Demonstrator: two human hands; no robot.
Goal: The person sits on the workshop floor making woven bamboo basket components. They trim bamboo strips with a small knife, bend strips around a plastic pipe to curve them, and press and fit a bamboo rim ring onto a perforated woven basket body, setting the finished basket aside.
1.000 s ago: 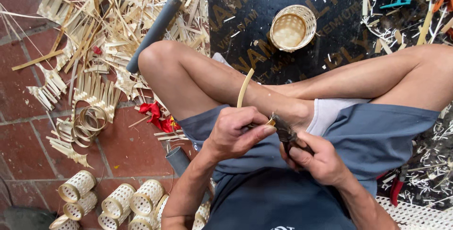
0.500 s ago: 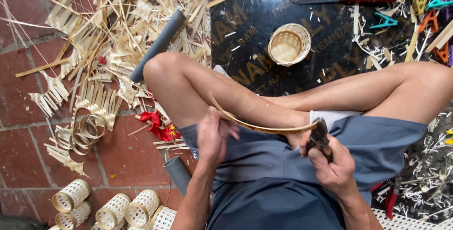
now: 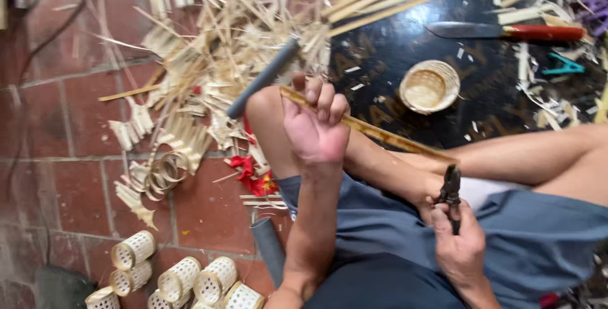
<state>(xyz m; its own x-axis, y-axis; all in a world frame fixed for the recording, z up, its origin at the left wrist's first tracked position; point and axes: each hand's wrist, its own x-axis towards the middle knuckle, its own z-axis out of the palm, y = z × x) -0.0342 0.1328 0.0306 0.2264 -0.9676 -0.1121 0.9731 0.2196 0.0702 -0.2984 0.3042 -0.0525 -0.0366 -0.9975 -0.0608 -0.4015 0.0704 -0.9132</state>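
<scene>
The person sits cross-legged on a red brick floor (image 3: 57, 157), bare knees raised and blue shorts (image 3: 392, 233) filling the lower middle of the head view, with a black mat (image 3: 386, 49) spreading toward one o'clock. At eleven o'clock lies the largest heap, a pile of bamboo offcuts (image 3: 215, 49) with a grey pipe (image 3: 263, 77) slanting through it, and at seven o'clock a cluster of small woven baskets (image 3: 177, 277) stands on the bricks. A small round basket (image 3: 429, 86) sits on the mat at one o'clock, and beyond it a knife with a red handle (image 3: 506, 31) lies flat. The work itself is a long bamboo strip (image 3: 373, 133), running from above the left knee down toward four o'clock. The left hand (image 3: 315, 128) grips its upper end, fingers curled over the strip and pressed together against the palm. The right hand (image 3: 459, 245) is closed in a fist around the handles of dark pliers (image 3: 451, 190), which point up toward the strip's lower end; whether the pliers' tips actually bite the strip cannot be told from this angle. To do this well, the judgement is that the strip should be kept taut and straight between the two hands, the left holding firm without twisting, the pliers meeting the strip squarely so the thin bamboo does not split or kink, and the shin beneath kept out of the tool's path.
</scene>
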